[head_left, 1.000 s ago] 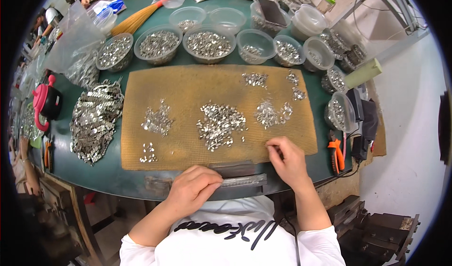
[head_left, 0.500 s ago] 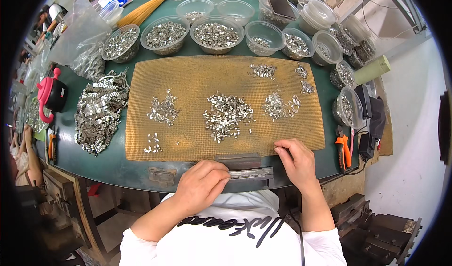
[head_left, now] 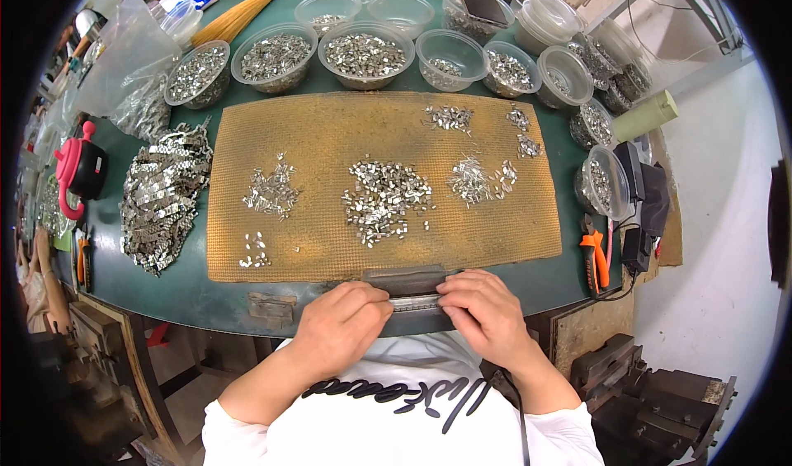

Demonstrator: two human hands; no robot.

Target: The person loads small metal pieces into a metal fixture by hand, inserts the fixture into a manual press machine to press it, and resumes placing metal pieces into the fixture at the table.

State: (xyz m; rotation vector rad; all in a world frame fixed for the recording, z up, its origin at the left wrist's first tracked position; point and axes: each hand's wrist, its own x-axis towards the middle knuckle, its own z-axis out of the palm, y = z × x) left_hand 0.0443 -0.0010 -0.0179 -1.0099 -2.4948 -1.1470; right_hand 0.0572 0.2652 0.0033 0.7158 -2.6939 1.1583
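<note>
At the table's front edge lies a narrow, silvery segmented metal strip (head_left: 414,303) in a slim metal holder. My left hand (head_left: 345,317) is closed over the strip's left end, fingertips pressed together on it. My right hand (head_left: 485,308) is closed at its right end; whatever its fingertips pinch is hidden. Just behind the strip sits a dark block (head_left: 403,280). Beyond it, a tan textured mat (head_left: 322,136) bears a large middle pile of small metal pieces (head_left: 384,198). Smaller heaps lie on the mat, including thin pins (head_left: 470,180) at the right.
Clear plastic bowls (head_left: 367,56) of metal pieces curve round the mat's far and right sides. Linked metal bands (head_left: 165,194) are heaped at left, near a pink-and-black pot (head_left: 80,171). Orange-handled pliers (head_left: 594,256) lie at right. A phone (head_left: 478,0) rests on a bowl.
My right hand has moved left and down from the mat's front edge to the strip's right end. My left hand stays at the left end. The whole view has shifted slightly.
</note>
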